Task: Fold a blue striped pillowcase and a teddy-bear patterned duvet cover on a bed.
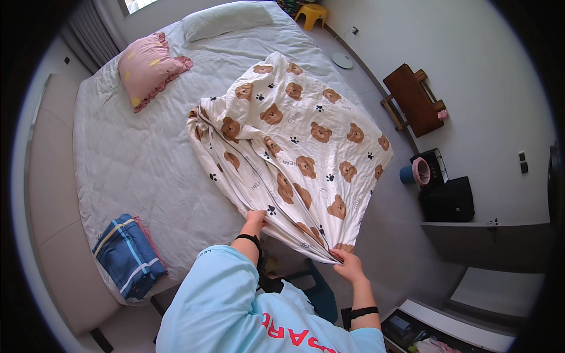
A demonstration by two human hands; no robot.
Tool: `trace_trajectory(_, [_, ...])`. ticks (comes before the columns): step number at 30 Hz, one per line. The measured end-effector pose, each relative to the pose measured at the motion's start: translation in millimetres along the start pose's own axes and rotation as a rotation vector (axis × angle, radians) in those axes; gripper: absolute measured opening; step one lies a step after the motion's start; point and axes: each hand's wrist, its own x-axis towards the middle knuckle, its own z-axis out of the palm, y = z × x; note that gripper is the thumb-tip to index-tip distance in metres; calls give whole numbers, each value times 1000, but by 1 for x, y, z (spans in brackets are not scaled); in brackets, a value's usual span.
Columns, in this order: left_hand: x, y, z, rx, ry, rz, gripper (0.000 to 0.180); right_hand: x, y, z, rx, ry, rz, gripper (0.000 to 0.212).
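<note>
A white quilt (338,147) printed with brown bear heads and dark paw marks lies across the right side of the bed, its far end bunched and its right part draped over the bed's edge. My left hand (256,219) is closed on the quilt's near edge. Farther right, my right hand (348,263) grips the near corner, with fingers wrapped round the cloth. Between both hands the edge is pulled taut, and long folds run away from it. Some fingertips are hidden by the fabric.
The bed (135,170) holds a pink ruffled pillow (150,70), a pale pillow (226,22) and folded blue striped cloth (129,256). To the right stand a brown wooden folding table (412,100), a blue bin (407,174) and a black bag (450,200). A yellow stool (312,15) is far off.
</note>
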Motion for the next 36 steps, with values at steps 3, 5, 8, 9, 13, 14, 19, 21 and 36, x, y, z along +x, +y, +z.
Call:
trace_trajectory(3, [-29, 12, 3, -395, -117, 125, 23, -2, 4, 0, -60, -3, -11, 45])
trace_trajectory(5, [-54, 26, -2, -459, -89, 208, 20, -6, 8, 4, -118, 94, -68, 43])
trace_trajectory(8, [-103, 46, -15, -514, -282, 473, 15, -13, 21, 7, -170, 198, -80, 41])
trace_trajectory(9, [-113, 47, -23, -501, -282, 484, 15, -14, 28, 10, -156, 240, -53, 39])
trace_trajectory(13, [-138, 18, -51, -487, -355, 517, 16, -20, 36, 17, -146, 352, -46, 33])
trace_trajectory(14, [-137, 5, -55, -408, -228, 407, 18, -23, 35, 18, -139, 362, -48, 33])
trace_trajectory(19, [-104, -12, -44, 190, 96, 129, 37, -27, 27, 25, -298, 254, -67, 29])
trace_trajectory(21, [-107, -7, -17, 458, 413, 411, 40, -29, 30, 28, -292, 280, -72, 28])
trace_trajectory(36, [-55, 18, 78, -445, -122, 493, 52, -47, 17, 29, -198, 370, -216, 29])
